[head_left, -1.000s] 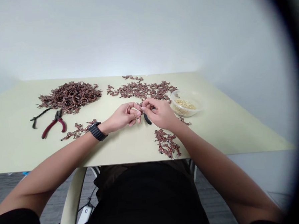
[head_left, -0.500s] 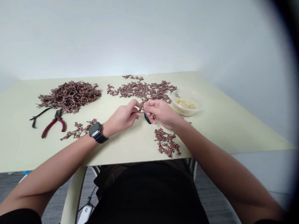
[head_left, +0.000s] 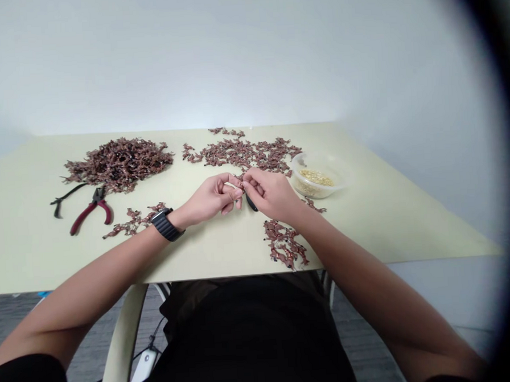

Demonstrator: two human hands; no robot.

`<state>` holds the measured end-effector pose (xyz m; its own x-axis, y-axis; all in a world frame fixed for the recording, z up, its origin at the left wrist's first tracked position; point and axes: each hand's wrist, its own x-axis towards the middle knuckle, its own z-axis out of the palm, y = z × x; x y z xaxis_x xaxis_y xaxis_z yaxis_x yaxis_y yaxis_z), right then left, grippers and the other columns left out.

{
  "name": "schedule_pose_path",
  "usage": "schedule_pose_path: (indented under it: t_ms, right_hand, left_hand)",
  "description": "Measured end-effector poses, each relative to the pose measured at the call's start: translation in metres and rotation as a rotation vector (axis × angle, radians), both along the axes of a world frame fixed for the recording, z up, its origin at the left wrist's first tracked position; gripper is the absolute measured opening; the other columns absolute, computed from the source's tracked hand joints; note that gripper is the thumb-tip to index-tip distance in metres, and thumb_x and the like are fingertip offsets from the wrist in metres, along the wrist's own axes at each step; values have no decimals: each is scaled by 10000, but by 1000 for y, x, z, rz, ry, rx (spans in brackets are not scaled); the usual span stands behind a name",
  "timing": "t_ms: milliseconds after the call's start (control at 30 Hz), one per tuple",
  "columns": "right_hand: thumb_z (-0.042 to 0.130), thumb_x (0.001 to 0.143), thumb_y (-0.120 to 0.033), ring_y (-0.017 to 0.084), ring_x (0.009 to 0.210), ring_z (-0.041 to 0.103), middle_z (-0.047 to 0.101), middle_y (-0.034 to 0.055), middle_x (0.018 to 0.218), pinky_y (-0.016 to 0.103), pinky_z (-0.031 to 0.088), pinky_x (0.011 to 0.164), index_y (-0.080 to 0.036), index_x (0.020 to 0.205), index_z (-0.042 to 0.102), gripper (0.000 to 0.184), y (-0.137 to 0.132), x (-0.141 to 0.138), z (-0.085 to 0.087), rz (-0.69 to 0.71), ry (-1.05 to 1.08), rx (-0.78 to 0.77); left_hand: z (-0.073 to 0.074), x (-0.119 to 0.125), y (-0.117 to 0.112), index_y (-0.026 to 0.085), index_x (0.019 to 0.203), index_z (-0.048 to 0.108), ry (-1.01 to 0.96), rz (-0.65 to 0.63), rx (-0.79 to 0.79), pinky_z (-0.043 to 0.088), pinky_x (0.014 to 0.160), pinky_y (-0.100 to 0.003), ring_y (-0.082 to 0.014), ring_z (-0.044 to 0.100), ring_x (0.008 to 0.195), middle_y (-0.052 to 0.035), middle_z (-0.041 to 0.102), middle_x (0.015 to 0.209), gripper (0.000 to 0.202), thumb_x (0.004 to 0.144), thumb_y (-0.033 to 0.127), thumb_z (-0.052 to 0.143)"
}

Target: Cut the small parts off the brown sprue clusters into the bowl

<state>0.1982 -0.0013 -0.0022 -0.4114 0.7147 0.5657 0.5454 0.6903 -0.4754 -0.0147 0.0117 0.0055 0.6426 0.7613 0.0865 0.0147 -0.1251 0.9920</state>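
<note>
My left hand (head_left: 212,198) and my right hand (head_left: 270,194) meet over the middle of the pale table (head_left: 198,245), fingertips pinched together on a small brown piece too small to make out. A black tool handle (head_left: 251,202) sticks out below my right hand, gripped in its palm. My left wrist wears a black watch (head_left: 166,224). A spread of small brown pieces (head_left: 244,153) lies just beyond the hands.
A large heap of brown pieces (head_left: 119,164) sits at the back left, with red-handled pliers (head_left: 89,211) and a black tool (head_left: 65,199) beside it. Smaller clusters lie near my left wrist (head_left: 132,221) and the front edge (head_left: 286,246). A clear tub of gold bits (head_left: 318,180) stands right.
The hands parted slightly half a second ago, then closed together again fingertip to fingertip. Nothing on the table has moved.
</note>
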Motion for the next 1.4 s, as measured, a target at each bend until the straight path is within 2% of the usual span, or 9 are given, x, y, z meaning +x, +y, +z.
schedule_pose_path:
  t_ms: [200, 433, 767, 833, 900, 1033, 1167, 1267, 1400]
  right_hand:
    - [557, 1007, -279, 136, 597, 501, 601, -10, 702, 292, 370, 600, -209, 910, 601, 127, -1, -6, -3, -26, 189, -173]
    - [642, 980, -425, 97, 446, 448, 539, -45, 647, 266, 346, 451, -229, 879, 567, 234, 1, -8, -3, 98, 498, -643]
    - [780, 859, -362, 83, 537, 288, 406, -44, 666, 242, 185, 448, -210, 752, 499, 337, 5, 0, 5, 341, 720, -1130]
    - [739, 903, -446, 94, 536, 325, 443, -34, 677, 253, 238, 466, -215, 785, 522, 338, 5, 1, 6, 292, 666, -1050]
    - [667, 950, -538, 117, 546, 388, 512, -14, 685, 275, 301, 501, -224, 813, 557, 360, 5, 2, 5, 140, 517, -814]
    - [676, 924, -604, 163, 581, 460, 564, 25, 623, 310, 308, 557, -225, 692, 560, 459, 6, 7, -5, -203, -54, -315]
    - [719, 904, -452, 178, 557, 480, 592, 59, 629, 327, 299, 564, -223, 656, 537, 383, 5, 9, -19, -231, -449, -260]
    - [624, 964, -319, 201, 597, 526, 633, 93, 713, 344, 335, 598, -213, 741, 560, 256, 6, 11, -17, -278, -472, -209]
    - [480, 1065, -375, 223, 674, 546, 660, 111, 811, 359, 357, 640, -204, 874, 588, 278, 16, 27, -2, -434, -192, -106]
  left_hand:
    - [-10, 1, -1, 200, 1073, 487, 62, 84, 158, 368, 482, -209, -79, 499, 466, -11, 715, 715, 238, 1011, 361, 652]
    - [-12, -3, -1, 204, 1154, 495, 327, 185, 682, 514, 723, -262, -175, 761, 783, -42, 795, 843, 186, 1002, 229, 600]
    - [-12, -6, -1, 204, 1217, 509, 447, 189, 848, 477, 682, -273, -227, 770, 862, -85, 797, 938, 229, 1001, 215, 585]
    - [-12, -4, 0, 203, 1205, 510, 360, 215, 747, 490, 686, -261, -200, 761, 816, -74, 794, 908, 228, 1000, 235, 605]
    - [-13, -2, 3, 201, 1195, 491, 228, 225, 537, 489, 633, -242, -152, 711, 666, -53, 779, 842, 249, 1007, 292, 626]
    - [-14, -1, 11, 178, 1171, 497, 4, 226, 144, 502, 560, -236, -107, 613, 525, -53, 763, 791, 333, 976, 365, 692]
    - [-12, -5, 17, 141, 1080, 603, -31, 254, 47, 542, 603, -241, -112, 662, 590, -91, 771, 847, 237, 955, 317, 702]
    - [-13, -9, 21, 150, 994, 631, -40, 316, 7, 507, 546, -222, -105, 638, 547, -56, 735, 753, 216, 936, 331, 734]
    - [-17, -14, 29, 149, 909, 663, -20, 404, 20, 439, 474, -206, -91, 588, 499, -41, 697, 681, 312, 896, 428, 802]
